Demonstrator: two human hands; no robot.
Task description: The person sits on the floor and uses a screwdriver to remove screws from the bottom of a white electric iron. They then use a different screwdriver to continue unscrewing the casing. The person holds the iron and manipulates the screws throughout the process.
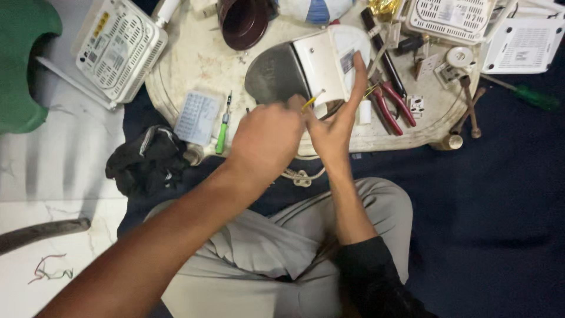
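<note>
A white electric iron (326, 65), dark soleplate turned sideways, is propped on the round tray (194, 59). It is steadied by the right hand (335, 126), fingers spread. A yellow-handled screwdriver (312, 101) is gripped in the left hand (268, 138); its tip is hidden.

The left hand (268, 141) hides the screwdriver's (310, 102) handle.

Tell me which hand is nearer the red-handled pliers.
Right. The right hand steadies the white device, its raised finger just left of the red-handled pliers; the left hand is farther left, holding a yellow-tipped tool.
</note>
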